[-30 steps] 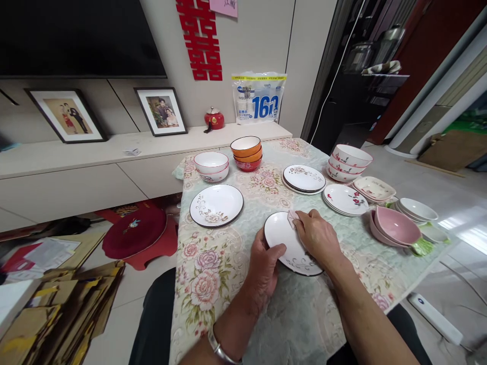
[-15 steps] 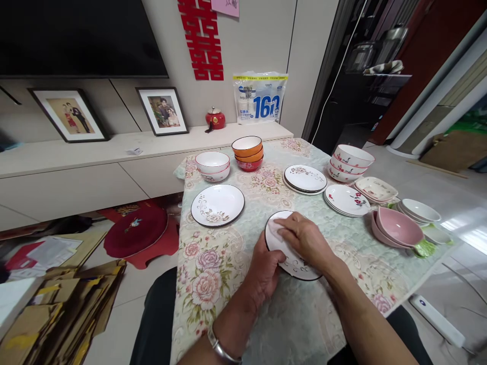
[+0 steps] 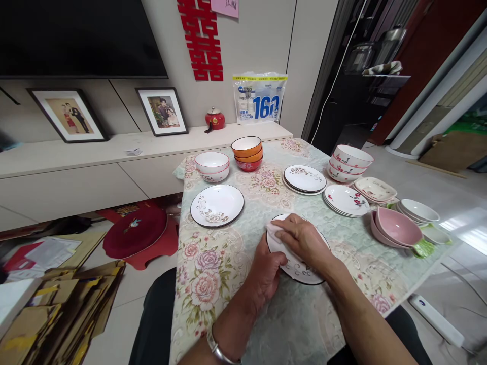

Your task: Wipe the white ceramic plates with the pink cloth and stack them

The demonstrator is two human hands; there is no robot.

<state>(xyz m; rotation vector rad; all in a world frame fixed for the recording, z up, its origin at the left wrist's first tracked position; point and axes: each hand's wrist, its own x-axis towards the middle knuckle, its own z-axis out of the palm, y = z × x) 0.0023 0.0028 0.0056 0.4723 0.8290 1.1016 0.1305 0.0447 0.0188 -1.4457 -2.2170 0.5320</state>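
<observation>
- Plate (image 3: 299, 272) of white with a dark rim, held in front of the body at the near middle of the bench (image 3: 238, 256); could not tell if lifted or resting.
- Gripped the left rim with the left hand (image 3: 264, 268), curled closed, thumb over the face, fingers largely hidden beneath.
- Pinched a pale cloth or tissue (image 3: 274, 231) in the half-closed right hand (image 3: 302, 238), against the plate's far-left face.
- Appeared, by judgement, partway through wiping: cloth against the face, plate not yet let go.
- Left unclear, whether done or waiting: a similar plate (image 3: 217, 204) alone to the left, stacked dark-rimmed plates (image 3: 304, 178) and red-flowered plates (image 3: 342, 199) to the right.
- Gave no surer sign for white bowls (image 3: 212, 163) at back left, orange and red bowls (image 3: 247, 152) beside them, or pink bowls (image 3: 399, 227) at far right.
- Could read a bold blue “160” on a plastic pack (image 3: 261, 99) atop the low cabinet (image 3: 163, 147); smaller print too fine to make out fully.
- Displayed on the wall (image 3: 258, 40) behind, red double-happiness characters (image 3: 205, 43), with a pink note (image 3: 228, 7) cut off at the top, handwritten but not fully legible.
- Spotted lettering on squarish dishes (image 3: 376, 188) at right, too small to read with certainty.
</observation>
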